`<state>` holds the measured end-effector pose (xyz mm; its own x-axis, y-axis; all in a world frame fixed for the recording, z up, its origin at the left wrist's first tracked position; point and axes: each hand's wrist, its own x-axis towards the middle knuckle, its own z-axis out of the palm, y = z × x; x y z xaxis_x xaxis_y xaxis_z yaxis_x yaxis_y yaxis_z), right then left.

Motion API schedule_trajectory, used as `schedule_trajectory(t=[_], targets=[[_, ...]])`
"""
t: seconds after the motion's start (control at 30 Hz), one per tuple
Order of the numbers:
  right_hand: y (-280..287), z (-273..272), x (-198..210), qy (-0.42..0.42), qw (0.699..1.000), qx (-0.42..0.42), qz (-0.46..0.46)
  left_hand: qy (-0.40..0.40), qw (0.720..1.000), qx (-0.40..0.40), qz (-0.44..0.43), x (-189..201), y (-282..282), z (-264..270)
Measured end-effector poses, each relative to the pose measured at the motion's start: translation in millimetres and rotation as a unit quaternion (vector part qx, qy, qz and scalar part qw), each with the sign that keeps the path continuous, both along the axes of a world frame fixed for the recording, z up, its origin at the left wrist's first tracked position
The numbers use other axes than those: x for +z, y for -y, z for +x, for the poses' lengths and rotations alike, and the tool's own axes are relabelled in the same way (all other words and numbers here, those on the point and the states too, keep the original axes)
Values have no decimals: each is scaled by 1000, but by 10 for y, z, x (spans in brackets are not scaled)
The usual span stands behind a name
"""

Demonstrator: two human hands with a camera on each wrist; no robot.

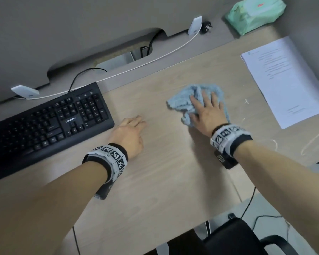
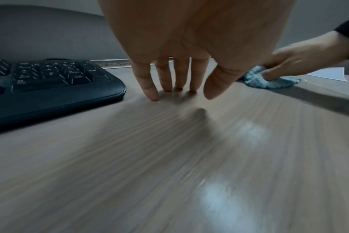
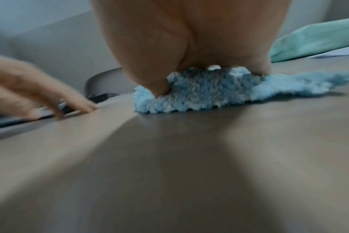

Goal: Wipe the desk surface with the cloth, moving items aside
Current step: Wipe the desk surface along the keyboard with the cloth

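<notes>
The right hand (image 1: 208, 113) presses flat, fingers spread, on the crumpled blue cloth (image 1: 184, 100) to scrub the desk (image 1: 155, 181), while the left hand (image 1: 130, 135) rests fingertips down, empty, beside the black keyboard (image 1: 44, 122), likely for bracing.

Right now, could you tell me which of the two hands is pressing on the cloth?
The right hand, flat on the blue cloth; the left hand only touches bare desk.

Keyboard (image 1: 44, 124) cut off; paper (image 1: 284, 80) text illegible
</notes>
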<state>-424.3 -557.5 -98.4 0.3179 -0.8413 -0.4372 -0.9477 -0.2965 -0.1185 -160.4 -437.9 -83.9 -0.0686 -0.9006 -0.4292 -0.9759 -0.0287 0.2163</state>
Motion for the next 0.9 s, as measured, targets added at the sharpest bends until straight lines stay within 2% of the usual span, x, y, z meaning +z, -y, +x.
schedule_trajectory(t=[0.1, 0.2, 0.27, 0.37, 0.47, 0.6, 0.73, 0.9], targets=[[274, 407, 37, -4, 998, -69, 11, 11, 1000, -7, -4, -11, -8, -17], [213, 818, 75, 9, 999, 21, 29, 31, 999, -12, 2, -19, -23, -47], [8, 830, 60, 18, 997, 76, 27, 35, 999, -16, 9, -10, -9, -60], [-224, 434, 18, 32, 998, 54, 1, 24, 1000, -4, 11, 53, 45, -68], [-372, -175, 11, 10, 999, -52, -1, 15, 1000, 25, 2, 109, 170, -129], [-557, -788, 64, -12, 979, -203, 12, 17, 999, 50, -14, 134, 376, -331], [-439, -859, 74, -28, 969, -243, 20, 4, 999, 27, -21, 96, 555, -543], [66, -868, 43, -28, 967, -251, 18, -4, 1000, 13, -21, 53, 735, -770]])
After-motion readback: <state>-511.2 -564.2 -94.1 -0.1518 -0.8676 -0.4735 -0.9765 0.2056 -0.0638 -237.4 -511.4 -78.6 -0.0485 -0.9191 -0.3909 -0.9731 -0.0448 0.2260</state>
